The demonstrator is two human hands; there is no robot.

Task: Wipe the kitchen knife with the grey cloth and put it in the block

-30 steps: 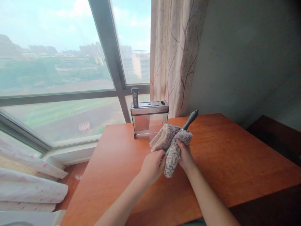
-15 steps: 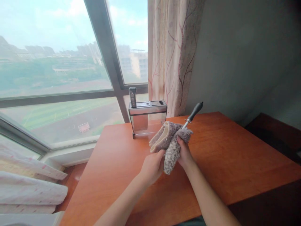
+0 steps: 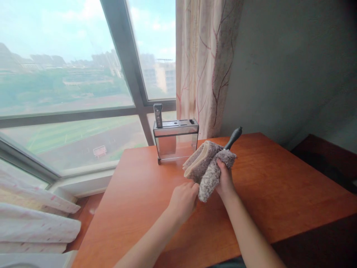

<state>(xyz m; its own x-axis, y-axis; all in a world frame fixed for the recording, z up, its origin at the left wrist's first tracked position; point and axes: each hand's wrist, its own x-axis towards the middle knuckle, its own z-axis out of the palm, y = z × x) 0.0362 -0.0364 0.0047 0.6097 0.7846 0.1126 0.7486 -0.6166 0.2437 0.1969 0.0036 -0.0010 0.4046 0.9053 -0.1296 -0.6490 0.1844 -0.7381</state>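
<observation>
A honing steel (image 3: 233, 137) with a ridged black handle slants up to the right above the table, its rod covered by a folded fluffy grey-brown cloth (image 3: 208, 163). My right hand (image 3: 225, 178) is closed around the cloth and the rod within, just below the handle, thumb on top. At the cloth's lower left edge, my left hand (image 3: 184, 199) has its fingers curled shut. What they pinch is hidden; the rod's far end does not show. Behind the cloth stands a clear-sided knife block (image 3: 176, 128) with one dark-handled tool (image 3: 158, 115) in its top left slot.
Everything rests on a reddish-brown wooden table (image 3: 134, 201). A large window (image 3: 67, 82) with a metal frame lies to the left and behind. A patterned curtain (image 3: 206, 67) hangs behind the table, and a grey wall (image 3: 284, 67) rises at right.
The cloth and my right hand have slid up and right along the rod, hiding the metal below the handle. The handle has dipped slightly. My left hand has shifted a little right.
</observation>
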